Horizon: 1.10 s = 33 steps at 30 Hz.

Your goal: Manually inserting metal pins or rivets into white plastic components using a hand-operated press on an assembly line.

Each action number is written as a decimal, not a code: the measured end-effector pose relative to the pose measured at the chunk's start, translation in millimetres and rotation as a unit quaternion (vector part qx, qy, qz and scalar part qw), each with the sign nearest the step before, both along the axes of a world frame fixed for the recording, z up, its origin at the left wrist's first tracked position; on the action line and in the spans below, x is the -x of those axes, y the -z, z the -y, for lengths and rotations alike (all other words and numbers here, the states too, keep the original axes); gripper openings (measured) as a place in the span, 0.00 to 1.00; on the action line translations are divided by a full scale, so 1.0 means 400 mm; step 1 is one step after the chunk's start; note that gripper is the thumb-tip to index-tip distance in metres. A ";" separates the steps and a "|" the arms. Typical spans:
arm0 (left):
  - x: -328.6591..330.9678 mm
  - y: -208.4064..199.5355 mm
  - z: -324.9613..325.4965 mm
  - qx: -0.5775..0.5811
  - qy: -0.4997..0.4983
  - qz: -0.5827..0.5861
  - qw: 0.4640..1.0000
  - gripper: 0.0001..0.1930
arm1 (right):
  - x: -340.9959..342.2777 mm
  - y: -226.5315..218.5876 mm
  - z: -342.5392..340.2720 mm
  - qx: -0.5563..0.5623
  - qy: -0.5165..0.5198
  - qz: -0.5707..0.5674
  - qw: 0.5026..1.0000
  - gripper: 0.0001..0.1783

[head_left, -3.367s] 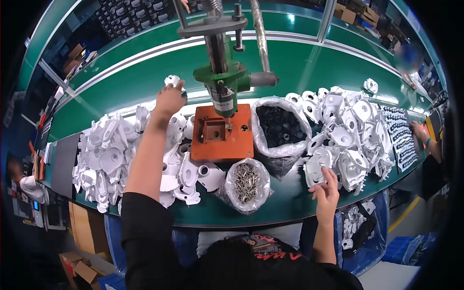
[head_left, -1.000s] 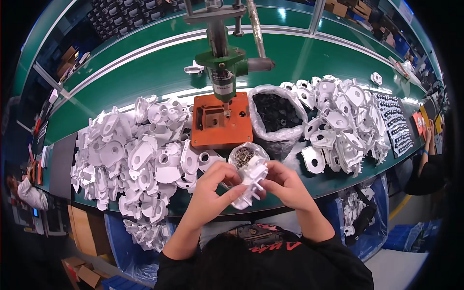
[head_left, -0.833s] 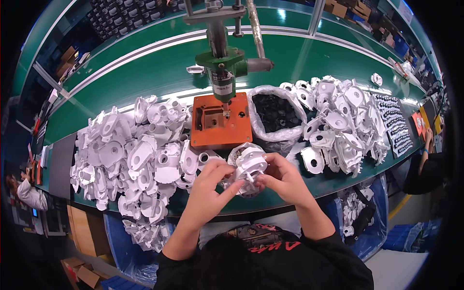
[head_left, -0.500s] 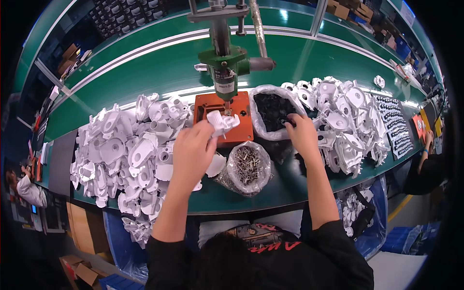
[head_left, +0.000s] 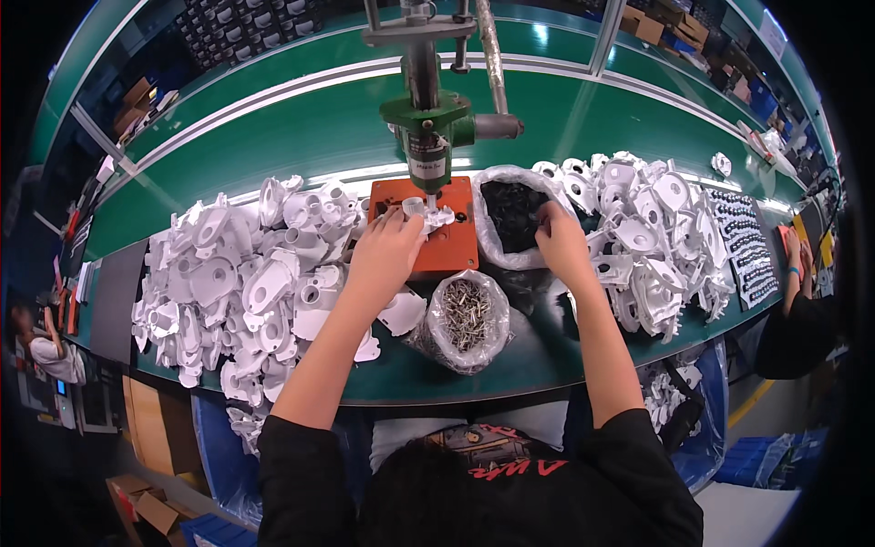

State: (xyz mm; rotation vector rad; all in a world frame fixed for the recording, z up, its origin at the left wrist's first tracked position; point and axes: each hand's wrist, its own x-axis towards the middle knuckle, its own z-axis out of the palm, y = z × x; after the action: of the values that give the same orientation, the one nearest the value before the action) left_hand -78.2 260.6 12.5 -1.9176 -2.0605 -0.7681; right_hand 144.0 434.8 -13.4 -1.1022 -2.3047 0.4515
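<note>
My left hand (head_left: pixel 389 248) is closed on a white plastic part (head_left: pixel 436 219), which sits over the orange base plate (head_left: pixel 447 254). Directly above that part comes down the tip of a green press (head_left: pixel 427 146). My right hand (head_left: pixel 562 241) is at the right side of a clear bag (head_left: pixel 488 235) filled with small black parts (head_left: pixel 510 205). Its fingers are bent together over the black parts, and whatever they pinch is hidden. Between my forearms stands a clear bag of small metal pins (head_left: pixel 468 314).
White plastic parts are heaped on the left (head_left: pixel 219 273) and more on the right (head_left: pixel 652 219). A sheet with rows of small dark parts (head_left: pixel 743 242) lies beyond the right heap. Another person's hand (head_left: pixel 796 251) is at the far right; a second person (head_left: pixel 53 351) is far left.
My left hand has brought the white part lower and forward, under the press tip and onto the orange base. My right hand has shifted slightly within the bag of black parts.
</note>
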 end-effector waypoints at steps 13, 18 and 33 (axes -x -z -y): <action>0.040 0.058 0.007 0.016 0.005 0.008 1.000 0.07 | 0.111 -0.079 0.101 0.145 -0.151 -0.179 0.961 0.11; 0.001 0.076 -0.008 -0.032 -0.009 -0.008 0.999 0.08 | 0.208 -0.049 0.094 0.010 -0.171 -0.173 0.970 0.09; -0.065 0.120 -0.022 -0.058 -0.127 -0.033 0.990 0.14 | 0.235 -0.023 0.118 -0.167 -0.298 -0.075 0.937 0.12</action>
State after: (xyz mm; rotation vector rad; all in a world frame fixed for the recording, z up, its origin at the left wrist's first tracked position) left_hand -52.0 269.5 -35.7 -1.5605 -2.1134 -0.7361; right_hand 49.9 387.8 -4.2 -0.1834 -2.4273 0.3265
